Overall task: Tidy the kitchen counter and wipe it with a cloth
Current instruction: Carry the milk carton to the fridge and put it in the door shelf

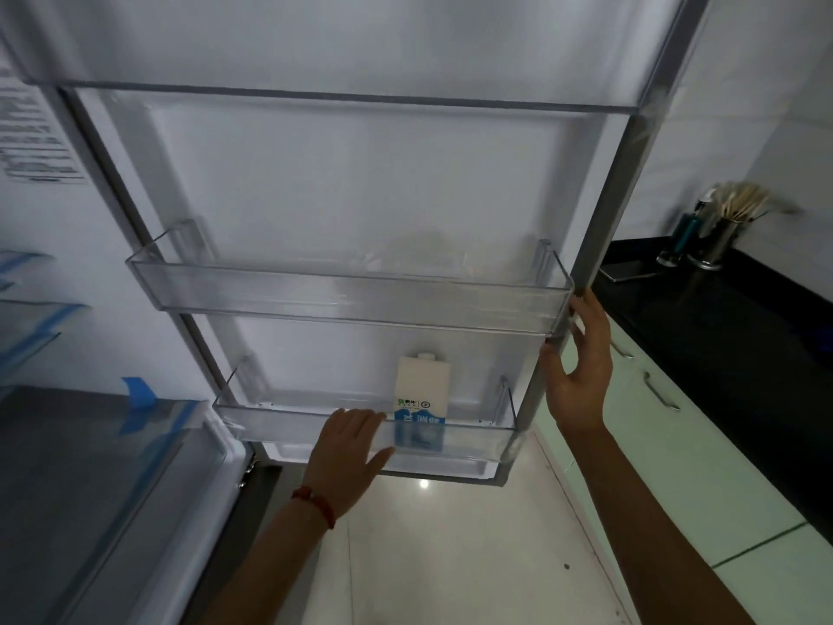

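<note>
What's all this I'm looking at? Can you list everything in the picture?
fridge door: one, white inside, open, centre
door shelves: two, clear; the upper holds nothing visible
milk carton: one, white and blue, upright in lower shelf
fridge compartment: left, blue tape on its clear parts
counter: one, black, right
utensil holder: one, metal, with wooden sticks, on counter
cabinets: pale green, under counter
floor: white, glossy
left hand: on lower shelf front, red bracelet at wrist
right hand: on door's edge
</note>
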Motion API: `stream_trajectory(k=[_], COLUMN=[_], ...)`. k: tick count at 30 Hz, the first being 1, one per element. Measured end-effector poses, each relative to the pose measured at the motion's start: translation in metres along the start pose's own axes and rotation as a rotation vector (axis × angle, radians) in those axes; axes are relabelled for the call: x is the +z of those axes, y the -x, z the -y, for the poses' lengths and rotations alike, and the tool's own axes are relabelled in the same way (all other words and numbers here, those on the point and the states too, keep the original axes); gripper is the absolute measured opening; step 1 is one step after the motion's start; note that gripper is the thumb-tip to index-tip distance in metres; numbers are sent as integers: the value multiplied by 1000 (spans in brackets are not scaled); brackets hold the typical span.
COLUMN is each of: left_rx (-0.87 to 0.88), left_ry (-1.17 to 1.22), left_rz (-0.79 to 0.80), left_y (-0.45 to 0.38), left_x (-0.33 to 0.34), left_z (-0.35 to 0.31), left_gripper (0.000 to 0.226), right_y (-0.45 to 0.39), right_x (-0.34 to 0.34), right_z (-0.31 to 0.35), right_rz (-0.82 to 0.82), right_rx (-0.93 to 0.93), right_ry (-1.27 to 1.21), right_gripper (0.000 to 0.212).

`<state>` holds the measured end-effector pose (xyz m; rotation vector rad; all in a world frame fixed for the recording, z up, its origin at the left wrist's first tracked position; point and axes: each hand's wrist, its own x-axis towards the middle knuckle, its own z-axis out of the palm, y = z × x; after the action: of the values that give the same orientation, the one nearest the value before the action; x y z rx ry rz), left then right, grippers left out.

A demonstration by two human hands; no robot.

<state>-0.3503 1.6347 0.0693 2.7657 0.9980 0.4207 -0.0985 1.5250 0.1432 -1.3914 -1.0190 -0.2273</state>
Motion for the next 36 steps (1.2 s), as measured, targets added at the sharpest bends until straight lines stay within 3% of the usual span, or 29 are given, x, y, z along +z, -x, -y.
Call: stream_trajectory(k=[5, 9, 12, 16, 20, 27, 31, 34, 36], left_rx=[-72, -170, -236, -277, -277, -232, -166, -109, -86], left_ry=[49, 54, -4, 10, -19, -145, -122, -189, -248], left_rz=[-78, -86, -15, -13, -49, -239, -357, -483, -642], left_y=[30, 59, 86, 126, 176, 275, 318, 340, 353], left_x=[5, 2, -7, -25, -51, -106, -142, -172, -190], left_z=[0, 0, 2, 11, 20, 40, 55, 65, 72], left_gripper=[53, 55, 62, 74, 62, 53, 56, 52, 45], right_y=[20, 31, 46, 80, 128, 201, 243, 268, 282], right_x=[-30, -46, -49, -43, -32, -8, 10, 24, 36], right_z=[9, 21, 41, 69, 99, 191, 231, 264, 286], right_rz=[-122, -195, -179, -53, -54, -117, -61, 28, 86], right_rx=[-31, 56, 171, 175, 203, 198, 191, 169, 126], right_ry=[102, 86, 0, -101, -154, -43, -30, -21, -51], right_gripper=[51, 57, 53, 29, 40, 28, 70, 38, 32])
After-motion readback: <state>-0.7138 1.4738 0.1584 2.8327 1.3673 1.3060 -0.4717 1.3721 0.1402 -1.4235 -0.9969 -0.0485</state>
